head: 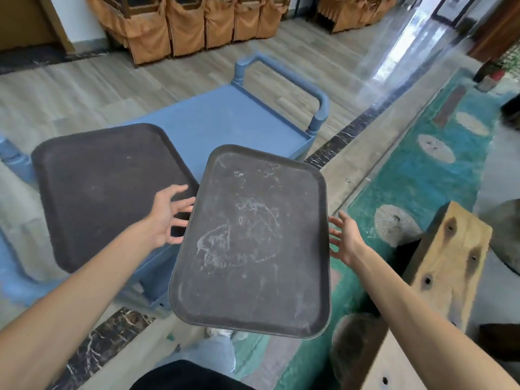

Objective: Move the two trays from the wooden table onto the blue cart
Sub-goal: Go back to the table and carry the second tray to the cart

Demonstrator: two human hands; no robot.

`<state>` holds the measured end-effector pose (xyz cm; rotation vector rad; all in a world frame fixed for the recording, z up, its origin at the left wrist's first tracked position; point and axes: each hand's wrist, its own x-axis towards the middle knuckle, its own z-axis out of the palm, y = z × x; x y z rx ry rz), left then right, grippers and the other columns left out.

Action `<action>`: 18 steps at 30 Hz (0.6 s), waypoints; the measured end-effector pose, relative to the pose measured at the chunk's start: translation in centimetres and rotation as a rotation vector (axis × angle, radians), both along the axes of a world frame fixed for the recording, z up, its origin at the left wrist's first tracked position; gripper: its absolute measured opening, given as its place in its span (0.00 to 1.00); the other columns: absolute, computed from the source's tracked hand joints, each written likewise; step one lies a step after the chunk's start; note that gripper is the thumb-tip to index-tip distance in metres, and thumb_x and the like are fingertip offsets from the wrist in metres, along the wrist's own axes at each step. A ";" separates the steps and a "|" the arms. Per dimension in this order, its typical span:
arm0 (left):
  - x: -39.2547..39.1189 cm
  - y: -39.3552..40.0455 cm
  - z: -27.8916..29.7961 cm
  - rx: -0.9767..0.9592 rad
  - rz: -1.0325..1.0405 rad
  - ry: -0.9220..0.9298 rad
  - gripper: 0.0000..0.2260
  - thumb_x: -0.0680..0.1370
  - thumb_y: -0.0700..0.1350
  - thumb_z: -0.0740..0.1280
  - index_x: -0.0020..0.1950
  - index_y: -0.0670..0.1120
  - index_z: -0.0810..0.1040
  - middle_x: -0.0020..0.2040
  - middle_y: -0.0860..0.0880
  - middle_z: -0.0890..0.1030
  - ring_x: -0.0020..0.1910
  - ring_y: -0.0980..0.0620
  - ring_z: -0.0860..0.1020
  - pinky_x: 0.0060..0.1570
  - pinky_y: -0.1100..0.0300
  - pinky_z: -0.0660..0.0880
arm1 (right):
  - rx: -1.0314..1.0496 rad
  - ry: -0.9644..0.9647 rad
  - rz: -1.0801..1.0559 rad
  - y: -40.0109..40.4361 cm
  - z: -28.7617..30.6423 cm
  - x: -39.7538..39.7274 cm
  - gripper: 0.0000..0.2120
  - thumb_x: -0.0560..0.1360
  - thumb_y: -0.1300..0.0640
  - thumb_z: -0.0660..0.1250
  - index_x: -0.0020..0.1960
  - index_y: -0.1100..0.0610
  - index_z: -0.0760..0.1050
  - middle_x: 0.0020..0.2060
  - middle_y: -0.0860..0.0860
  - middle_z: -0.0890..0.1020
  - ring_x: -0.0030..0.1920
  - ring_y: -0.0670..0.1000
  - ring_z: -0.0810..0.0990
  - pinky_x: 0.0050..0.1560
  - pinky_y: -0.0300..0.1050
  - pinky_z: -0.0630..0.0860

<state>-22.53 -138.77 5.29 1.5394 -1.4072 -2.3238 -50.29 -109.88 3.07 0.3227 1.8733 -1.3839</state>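
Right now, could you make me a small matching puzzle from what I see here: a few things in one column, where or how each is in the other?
Things:
1. plain dark rectangular tray
2. scuffed dark rectangular tray with white marks
3. blue plastic cart
4. pale wooden plank with knots

Places or states:
A. far right, beside the right hand
B. between the two hands
C. lying on the cart
D. stands on the floor, handle at its far end

Pairs: 1-C, 2-B, 3-D, 4-A

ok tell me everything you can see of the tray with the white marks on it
The scuffed tray is a dark, rounded-corner rectangle with a raised rim, apparently plastic, with whitish smears across its face. It is empty, tilted, in front of the blue cart. The left hand and right hand flank it, fingers spread; contact unclear.
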 end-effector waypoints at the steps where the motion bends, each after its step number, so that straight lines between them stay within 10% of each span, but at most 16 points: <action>1: -1.0 -1.1 0.1 0.012 0.007 0.001 0.28 0.70 0.65 0.60 0.63 0.52 0.81 0.64 0.51 0.80 0.61 0.45 0.77 0.52 0.45 0.70 | 0.006 0.010 0.018 -1.6 0.3 -1.4 0.20 0.81 0.38 0.54 0.60 0.48 0.78 0.45 0.49 0.79 0.45 0.51 0.74 0.47 0.48 0.68; 18: -11.9 -17.1 2.3 0.009 0.223 0.021 0.30 0.69 0.66 0.60 0.59 0.49 0.83 0.61 0.49 0.80 0.56 0.44 0.78 0.53 0.46 0.70 | -0.030 0.056 0.259 -24.0 2.3 -18.4 0.20 0.80 0.37 0.55 0.52 0.50 0.78 0.32 0.47 0.78 0.36 0.49 0.74 0.41 0.47 0.69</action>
